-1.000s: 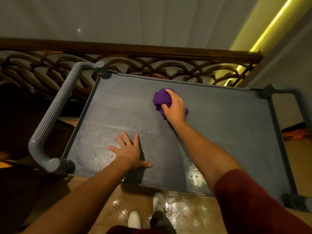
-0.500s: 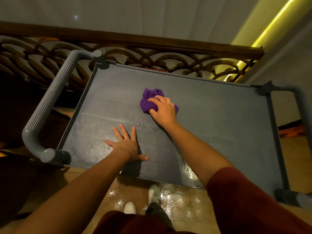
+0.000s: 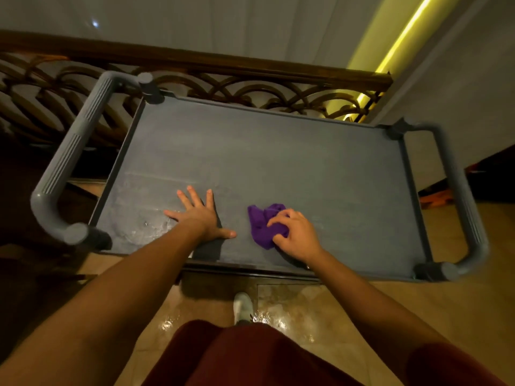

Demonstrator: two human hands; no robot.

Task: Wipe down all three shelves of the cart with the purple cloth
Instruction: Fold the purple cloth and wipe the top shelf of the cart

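The grey cart's top shelf (image 3: 278,151) fills the middle of the head view; the two lower shelves are hidden beneath it. A crumpled purple cloth (image 3: 260,225) lies on the shelf near its front edge, pressed down by my right hand (image 3: 296,235), whose fingers curl over its right side. My left hand (image 3: 199,214) rests flat on the shelf to the left of the cloth, fingers spread, holding nothing. Streaks show on the shelf's front left part.
Grey tubular handles stick out at the cart's left end (image 3: 69,162) and right end (image 3: 459,196). A dark ornate railing with a wooden top rail (image 3: 223,65) runs right behind the cart. Glossy tiled floor (image 3: 306,316) and my white shoe (image 3: 242,305) lie below the front edge.
My right hand has dragged the cloth from the middle of the shelf toward the front edge and to the right. My left hand has stayed planted in the same spot.
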